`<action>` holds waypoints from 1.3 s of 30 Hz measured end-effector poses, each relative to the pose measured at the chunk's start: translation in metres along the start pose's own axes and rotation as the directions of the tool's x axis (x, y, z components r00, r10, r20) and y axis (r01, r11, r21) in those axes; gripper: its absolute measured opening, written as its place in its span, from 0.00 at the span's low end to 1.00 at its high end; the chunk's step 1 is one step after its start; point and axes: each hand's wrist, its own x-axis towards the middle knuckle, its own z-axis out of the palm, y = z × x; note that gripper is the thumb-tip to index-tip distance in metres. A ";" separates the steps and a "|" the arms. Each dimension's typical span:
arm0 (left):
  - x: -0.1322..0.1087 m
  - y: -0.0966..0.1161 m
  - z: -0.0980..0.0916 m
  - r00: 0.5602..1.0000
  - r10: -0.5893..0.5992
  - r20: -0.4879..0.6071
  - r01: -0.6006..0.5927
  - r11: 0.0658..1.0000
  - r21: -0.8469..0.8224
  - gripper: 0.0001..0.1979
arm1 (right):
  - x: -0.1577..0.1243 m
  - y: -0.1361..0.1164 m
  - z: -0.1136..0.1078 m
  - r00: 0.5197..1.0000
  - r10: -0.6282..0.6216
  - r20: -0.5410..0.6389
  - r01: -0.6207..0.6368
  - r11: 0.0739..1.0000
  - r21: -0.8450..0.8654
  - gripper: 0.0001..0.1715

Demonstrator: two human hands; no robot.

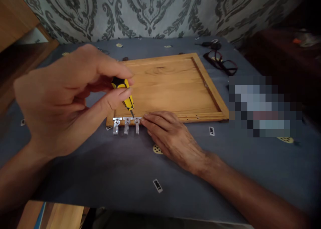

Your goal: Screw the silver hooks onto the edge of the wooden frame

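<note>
My left hand [72,92] grips a small screwdriver [128,97] with a yellow and black handle between thumb and fingers. Its tip points down at the front rail of a wooden frame board [165,85], close to the rightmost metal hook [137,121]. Two more silver hooks, a middle one [126,122] and a left one [116,122], sit beside it on the rail, their curved ends hanging over the front. My right hand [173,135] rests at the rail, its fingers closed together and their tips against the rightmost hook's right end. Those fingers partly hide what lies beneath them.
The frame lies on a blue-grey patterned cloth [120,182]. Eyeglasses [223,63] and keys [213,44] lie beyond its right side. A blurred-out patch covers something at the right. Wooden furniture [18,18] stands at the left, and a patterned curtain [147,11] hangs behind.
</note>
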 end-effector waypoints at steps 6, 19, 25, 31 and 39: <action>-0.003 -0.003 0.001 1.000 0.012 0.003 -0.012 1.000 -0.001 0.09 | 0.002 -0.001 0.001 1.000 -0.014 -0.020 0.013 0.999 -0.044 0.17; -0.005 -0.014 0.004 0.977 0.203 -0.069 -0.202 0.979 0.025 0.10 | 0.002 -0.001 0.002 1.000 -0.017 0.002 0.017 0.999 -0.042 0.18; -0.007 -0.011 0.007 0.969 0.233 -0.087 -0.230 0.972 0.043 0.07 | 0.004 -0.001 0.004 1.000 -0.027 0.004 0.027 0.995 -0.091 0.17; -0.001 -0.020 0.012 0.961 0.247 -0.122 -0.250 0.968 -0.010 0.07 | 0.003 -0.001 0.004 0.998 -0.054 0.012 0.055 0.990 -0.130 0.17; 0.005 -0.028 0.015 0.947 0.293 -0.131 -0.296 0.955 -0.009 0.06 | 0.001 0.001 0.005 0.998 -0.063 0.020 0.065 0.989 -0.134 0.18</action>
